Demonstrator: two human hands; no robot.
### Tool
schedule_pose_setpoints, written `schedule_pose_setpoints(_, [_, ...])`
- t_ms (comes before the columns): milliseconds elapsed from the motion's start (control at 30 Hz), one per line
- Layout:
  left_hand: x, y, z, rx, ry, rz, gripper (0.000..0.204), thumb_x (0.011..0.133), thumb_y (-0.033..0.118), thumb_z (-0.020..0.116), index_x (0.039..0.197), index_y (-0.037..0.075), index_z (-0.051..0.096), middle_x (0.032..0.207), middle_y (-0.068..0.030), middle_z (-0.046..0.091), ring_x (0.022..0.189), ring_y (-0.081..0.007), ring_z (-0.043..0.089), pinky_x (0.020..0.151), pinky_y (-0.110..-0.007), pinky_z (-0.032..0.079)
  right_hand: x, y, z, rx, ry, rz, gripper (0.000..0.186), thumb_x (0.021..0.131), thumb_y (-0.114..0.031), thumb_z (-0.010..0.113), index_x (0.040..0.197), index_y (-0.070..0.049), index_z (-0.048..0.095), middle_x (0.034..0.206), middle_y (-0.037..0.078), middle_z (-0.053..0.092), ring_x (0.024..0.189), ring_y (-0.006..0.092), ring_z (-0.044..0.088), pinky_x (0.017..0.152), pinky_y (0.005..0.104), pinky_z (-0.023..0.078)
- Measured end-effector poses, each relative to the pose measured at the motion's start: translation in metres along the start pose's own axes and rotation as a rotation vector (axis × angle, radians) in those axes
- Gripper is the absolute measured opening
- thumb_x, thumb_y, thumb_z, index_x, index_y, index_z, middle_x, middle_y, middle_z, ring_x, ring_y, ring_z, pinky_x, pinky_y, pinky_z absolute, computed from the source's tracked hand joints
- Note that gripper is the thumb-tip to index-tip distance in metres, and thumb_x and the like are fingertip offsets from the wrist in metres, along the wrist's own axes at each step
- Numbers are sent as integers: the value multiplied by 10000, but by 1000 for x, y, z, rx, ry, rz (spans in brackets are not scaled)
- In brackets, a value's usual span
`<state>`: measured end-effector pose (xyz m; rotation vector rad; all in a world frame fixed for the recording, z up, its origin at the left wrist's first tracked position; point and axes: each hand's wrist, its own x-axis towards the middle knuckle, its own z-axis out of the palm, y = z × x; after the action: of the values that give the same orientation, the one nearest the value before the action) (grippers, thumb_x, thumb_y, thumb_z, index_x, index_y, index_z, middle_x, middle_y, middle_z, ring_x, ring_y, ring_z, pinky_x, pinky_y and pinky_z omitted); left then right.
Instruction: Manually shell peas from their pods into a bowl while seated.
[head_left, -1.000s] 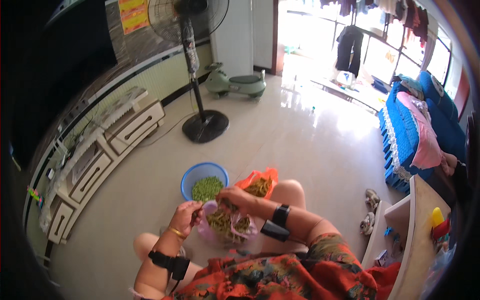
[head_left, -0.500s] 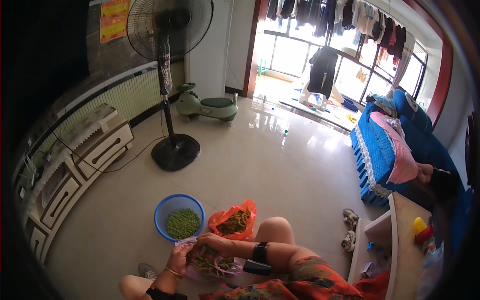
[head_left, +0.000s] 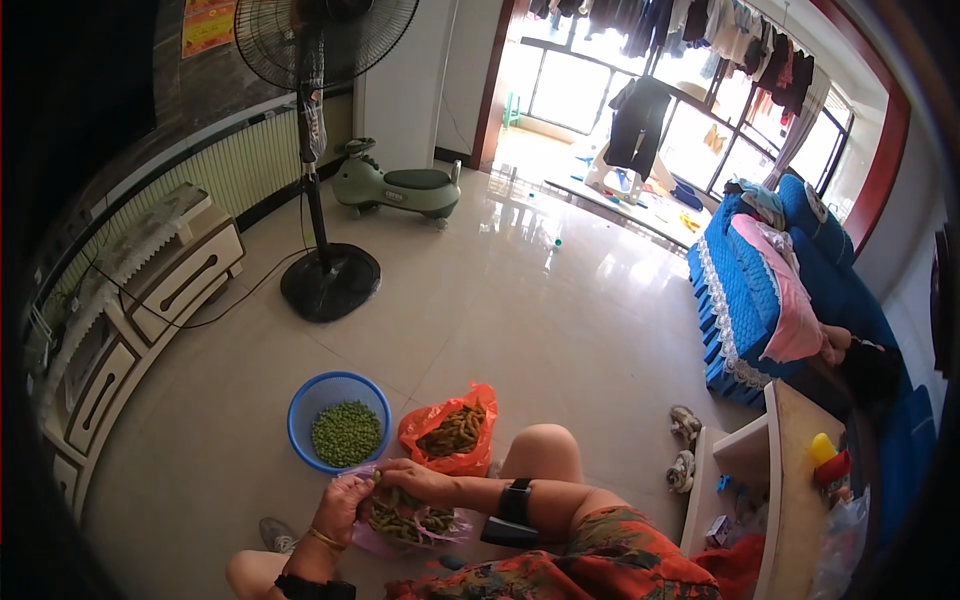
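My left hand and my right hand meet over a pink plastic bag of bean pods. My fingers are closed on a small green pod; my right hand also appears to hold more pods, partly hidden. Just beyond my hands, a blue bowl holds shelled green beans. Beside it lies an orange bag filled with brownish pods.
A standing fan, green ride-on toy and white cabinet lie ahead and left. On the right are a low table, shoes and a blue sofa with someone's bare foot. Laundry hangs by the windows.
My view has tilted up, then shifted slightly, so more of the balcony shows. My hands have drawn together over the pink bag and stayed closed on the pods.
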<state>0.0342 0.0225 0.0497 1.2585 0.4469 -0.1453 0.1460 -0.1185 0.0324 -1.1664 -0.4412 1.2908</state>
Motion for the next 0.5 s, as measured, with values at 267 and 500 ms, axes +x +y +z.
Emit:
schedule_pose_setpoints(267, [4, -14, 3, -158, -20, -90, 179, 869, 218, 518, 756, 78, 525, 560, 23, 444, 448, -75, 385, 409, -208, 300, -3, 3, -13, -177, -109, -24, 199, 842, -161, 421, 861, -14, 555, 752, 29, 545, 630, 91, 538, 531, 239, 474])
schedule_pose_setpoints(500, [-2, -25, 7, -220, -5, -125, 183, 877, 229, 497, 760, 92, 531, 568, 28, 449, 461, -74, 381, 426, -216, 299, -6, 15, -6, -287, 9, -36, 207, 838, -171, 417, 832, -10, 546, 753, 35, 549, 614, 113, 547, 513, 246, 478])
